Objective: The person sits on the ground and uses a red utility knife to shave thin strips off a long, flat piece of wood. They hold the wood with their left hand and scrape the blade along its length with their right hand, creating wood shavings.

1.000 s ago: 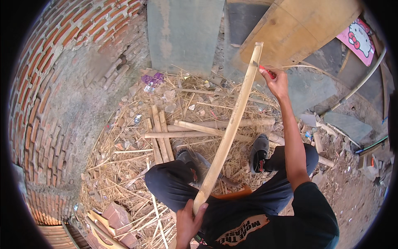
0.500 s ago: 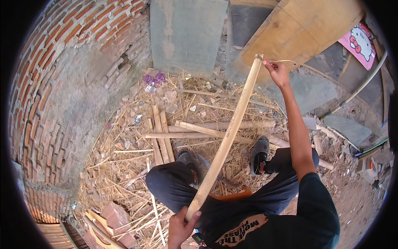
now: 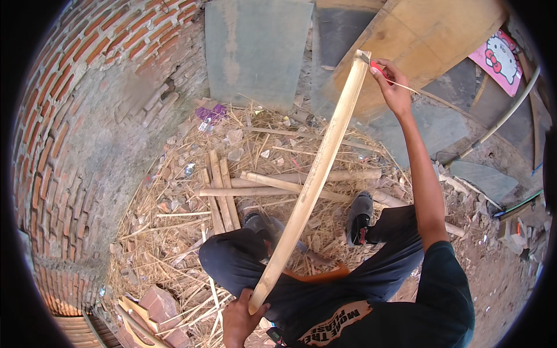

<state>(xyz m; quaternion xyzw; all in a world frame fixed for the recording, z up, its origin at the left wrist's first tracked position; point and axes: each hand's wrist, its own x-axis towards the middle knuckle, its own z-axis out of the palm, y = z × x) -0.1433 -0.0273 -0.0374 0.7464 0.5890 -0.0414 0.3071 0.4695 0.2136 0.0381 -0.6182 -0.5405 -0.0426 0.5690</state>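
A long split bamboo slat [image 3: 316, 180] slants up and away to the right across my lap. My left hand [image 3: 243, 318] is closed around its lower, near end. At the far upper end my right hand [image 3: 394, 87] grips a red-handled knife [image 3: 378, 70], whose grey blade lies against the slat's tip. Out of the right hand, to the right, sticks a thin pale sliver [image 3: 406, 87]; whether it is held or attached to something I cannot tell.
Bamboo pieces [image 3: 278, 181] lie crossed on straw-littered ground before my shoes. An orange object [image 3: 328, 274] sits between my legs. A brick wall [image 3: 64, 127] rises on the left; leaning boards [image 3: 255, 58] stand at the back. Broken bricks [image 3: 159, 304] lie lower left.
The slat's far end and my right hand with the knife have moved up and slightly left. The knife's red handle shows more. My left hand has shifted slightly left and down.
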